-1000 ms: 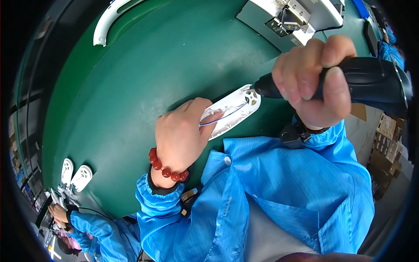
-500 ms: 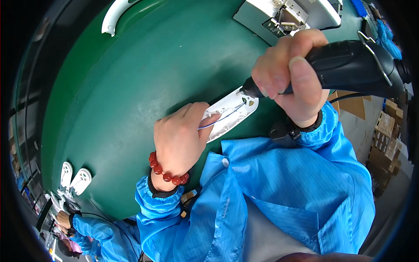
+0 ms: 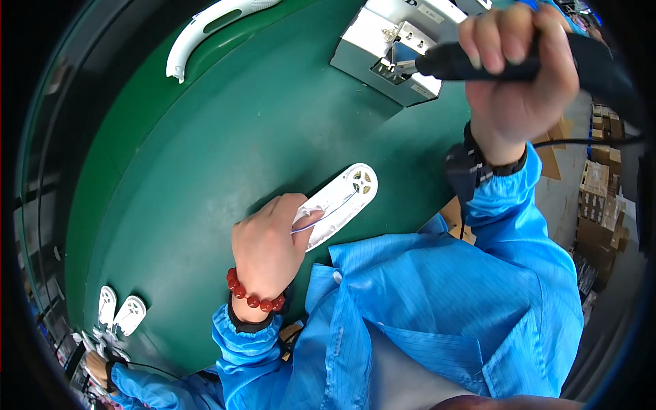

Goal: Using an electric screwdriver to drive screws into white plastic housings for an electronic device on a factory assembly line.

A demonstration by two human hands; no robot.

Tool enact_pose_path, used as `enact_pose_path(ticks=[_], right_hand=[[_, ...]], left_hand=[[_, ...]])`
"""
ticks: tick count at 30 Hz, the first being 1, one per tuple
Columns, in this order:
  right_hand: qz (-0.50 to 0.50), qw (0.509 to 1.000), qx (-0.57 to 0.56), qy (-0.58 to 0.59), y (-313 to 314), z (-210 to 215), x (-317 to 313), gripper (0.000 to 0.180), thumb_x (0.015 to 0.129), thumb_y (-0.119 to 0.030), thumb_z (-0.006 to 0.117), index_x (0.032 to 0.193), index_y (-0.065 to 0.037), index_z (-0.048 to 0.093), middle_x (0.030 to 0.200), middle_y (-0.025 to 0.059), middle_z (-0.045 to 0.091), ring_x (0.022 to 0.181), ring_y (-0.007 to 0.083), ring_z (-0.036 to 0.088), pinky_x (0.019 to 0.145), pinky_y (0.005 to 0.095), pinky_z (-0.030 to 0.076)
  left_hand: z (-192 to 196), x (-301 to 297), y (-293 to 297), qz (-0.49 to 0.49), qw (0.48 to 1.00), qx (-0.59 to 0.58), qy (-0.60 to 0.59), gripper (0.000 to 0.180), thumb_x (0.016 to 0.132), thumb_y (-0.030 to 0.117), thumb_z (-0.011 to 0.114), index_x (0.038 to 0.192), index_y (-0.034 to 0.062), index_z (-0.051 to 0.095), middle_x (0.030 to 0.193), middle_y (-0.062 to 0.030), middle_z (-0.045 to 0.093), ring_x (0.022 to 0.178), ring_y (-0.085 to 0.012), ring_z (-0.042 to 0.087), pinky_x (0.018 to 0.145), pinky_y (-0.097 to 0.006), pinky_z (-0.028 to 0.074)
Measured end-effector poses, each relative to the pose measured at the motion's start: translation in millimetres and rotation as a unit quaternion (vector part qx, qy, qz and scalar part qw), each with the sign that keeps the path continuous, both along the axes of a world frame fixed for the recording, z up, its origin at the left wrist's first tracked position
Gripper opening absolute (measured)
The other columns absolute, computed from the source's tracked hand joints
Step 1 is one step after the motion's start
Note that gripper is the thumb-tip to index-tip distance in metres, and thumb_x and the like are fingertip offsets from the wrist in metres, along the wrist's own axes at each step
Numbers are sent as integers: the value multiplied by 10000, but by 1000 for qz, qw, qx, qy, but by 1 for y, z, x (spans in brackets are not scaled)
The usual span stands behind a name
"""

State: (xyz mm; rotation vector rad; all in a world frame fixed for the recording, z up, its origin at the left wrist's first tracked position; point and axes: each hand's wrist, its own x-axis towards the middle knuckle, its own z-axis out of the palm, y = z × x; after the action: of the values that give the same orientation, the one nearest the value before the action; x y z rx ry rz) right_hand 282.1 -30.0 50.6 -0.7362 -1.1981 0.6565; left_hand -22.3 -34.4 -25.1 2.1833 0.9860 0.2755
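My left hand (image 3: 268,247), with a red bead bracelet at the wrist, presses down one end of a white oblong plastic part (image 3: 339,201) lying on the green table (image 3: 205,157). A thin wire runs along the part to a round metal piece at its far end. My right hand (image 3: 517,75) is raised at the upper right, closed around a black electric screwdriver (image 3: 478,63). The tool's tip points left at the grey metal box (image 3: 393,51) at the table's far side, well away from the white part.
A long curved white plastic piece (image 3: 205,27) lies at the table's far edge. Two small white oblong parts (image 3: 119,311) sit at the lower left, near another person's blue-sleeved hand (image 3: 102,365). Cardboard boxes (image 3: 601,198) stand on the floor at the right.
My right hand has lifted the screwdriver off the white part's far end and carried it up and away toward the grey box. My left hand stays on the part.
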Motion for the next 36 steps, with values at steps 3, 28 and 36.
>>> enact_pose_path(ticks=[3,28,36], right_hand=[[-150,988,-15,36,12,5,-27,212,1017,-229,542,879,-89,460,656,22,473,524,130,480,533,287,426],[130,986,-98,47,-55,-16,-54,174,1027,-272,471,1116,-123,462,750,-6,506,565,113,490,561,298,422],[132,979,-146,46,-77,-25,-69,258,978,-284,621,1084,-134,439,720,4,544,531,126,523,514,298,447]], left_hand=[[-4,0,2,-6,1000,-2,6,182,848,184,761,951,52,689,813,-145,703,693,-351,677,598,-408,520],[4,8,-3,-6,999,-26,-20,179,845,162,758,964,52,681,819,-159,692,719,-361,674,618,-413,518],[2,9,-2,-12,1000,11,-12,161,859,214,756,897,87,665,786,-89,703,662,-291,682,554,-384,504]])
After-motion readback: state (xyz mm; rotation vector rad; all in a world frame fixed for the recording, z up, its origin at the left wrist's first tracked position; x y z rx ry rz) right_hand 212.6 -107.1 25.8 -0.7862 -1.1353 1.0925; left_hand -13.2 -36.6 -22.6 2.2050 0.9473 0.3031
